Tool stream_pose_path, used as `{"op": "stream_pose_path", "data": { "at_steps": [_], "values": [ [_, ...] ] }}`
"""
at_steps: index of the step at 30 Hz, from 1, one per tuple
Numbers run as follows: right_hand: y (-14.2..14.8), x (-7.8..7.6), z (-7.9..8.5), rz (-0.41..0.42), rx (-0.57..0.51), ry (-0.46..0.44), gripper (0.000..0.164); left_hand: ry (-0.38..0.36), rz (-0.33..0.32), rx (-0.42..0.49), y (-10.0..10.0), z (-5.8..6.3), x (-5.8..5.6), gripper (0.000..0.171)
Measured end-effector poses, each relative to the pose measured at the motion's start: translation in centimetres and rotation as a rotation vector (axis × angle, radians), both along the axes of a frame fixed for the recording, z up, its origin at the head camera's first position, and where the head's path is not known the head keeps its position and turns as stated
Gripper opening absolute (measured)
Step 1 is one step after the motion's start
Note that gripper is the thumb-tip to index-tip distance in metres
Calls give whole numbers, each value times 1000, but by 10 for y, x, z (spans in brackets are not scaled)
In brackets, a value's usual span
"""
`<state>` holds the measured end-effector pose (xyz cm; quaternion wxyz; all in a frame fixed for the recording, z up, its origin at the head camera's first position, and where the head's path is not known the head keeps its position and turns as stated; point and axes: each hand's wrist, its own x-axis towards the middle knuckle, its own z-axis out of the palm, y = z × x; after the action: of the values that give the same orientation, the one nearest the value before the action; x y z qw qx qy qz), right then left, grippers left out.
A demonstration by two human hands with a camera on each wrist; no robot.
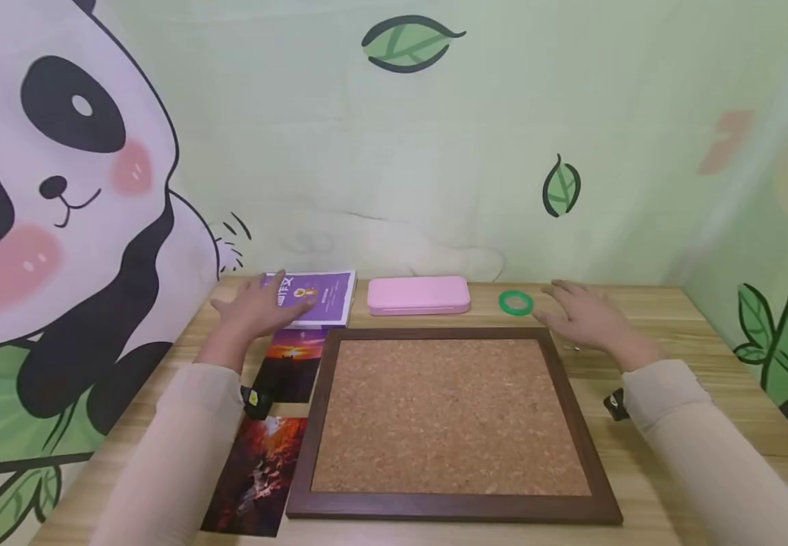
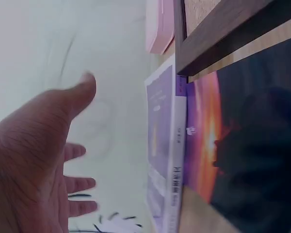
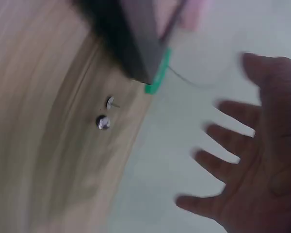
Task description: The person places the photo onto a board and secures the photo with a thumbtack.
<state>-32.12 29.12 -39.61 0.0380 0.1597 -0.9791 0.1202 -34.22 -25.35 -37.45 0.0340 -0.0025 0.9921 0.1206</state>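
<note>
My left hand [image 1: 257, 307], fingers spread and holding nothing, hovers above the purple book [image 1: 328, 296]. In the left wrist view a gap shows between that hand [image 2: 39, 145] and the book [image 2: 160, 141]. Over the right side of the table is my right hand [image 1: 588, 318], also spread, with nothing in it. Two metal thumbtacks [image 3: 105, 114] lie on the wood below it. A cork board [image 1: 448, 417] in a dark brown frame lies flat between my arms. Left of it are a sunset photo [image 1: 291, 371] and a photo with red foliage [image 1: 257, 478].
A pink case [image 1: 418, 296] sits behind the board, against the back of the table. To its right lies a green ring-shaped roll [image 1: 516, 303]. The wooden table [image 1: 680, 326] ends at a wall covering [image 1: 284, 114] printed with a panda and leaves.
</note>
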Motion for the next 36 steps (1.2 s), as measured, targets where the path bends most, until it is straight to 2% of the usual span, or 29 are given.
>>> {"op": "stream_pose_path", "data": {
  "at_steps": [4, 7, 10, 14, 17, 24, 27, 31, 36],
  "values": [
    [22, 5, -14, 41, -198, -98, 47, -58, 74, 165, -13, -14, 7, 110],
    [37, 8, -25, 11, -260, -135, 40, -116, 64, 232, -23, -25, 11, 107],
    [47, 11, -32, -14, -276, -149, 38, -136, 40, 294, -28, -33, 13, 106],
    [51, 13, -35, -27, -286, -170, 39, -115, 42, 316, -31, -38, 13, 107],
    [51, 16, -36, -36, -297, -197, 38, -88, 61, 285, -29, -40, 14, 105],
    [54, 17, -45, -15, -351, -209, 32, -68, 26, 273, -13, -47, 18, 77],
    [55, 14, -50, -11, -364, -187, 28, -13, 24, 277, -4, -53, 20, 77],
    [54, 9, -59, -15, -376, -149, 21, 41, 30, 333, -3, -63, 19, 71],
    [52, 10, -63, -28, -396, -130, 18, -11, 115, 460, -13, -71, 19, 53]
  ]
}}
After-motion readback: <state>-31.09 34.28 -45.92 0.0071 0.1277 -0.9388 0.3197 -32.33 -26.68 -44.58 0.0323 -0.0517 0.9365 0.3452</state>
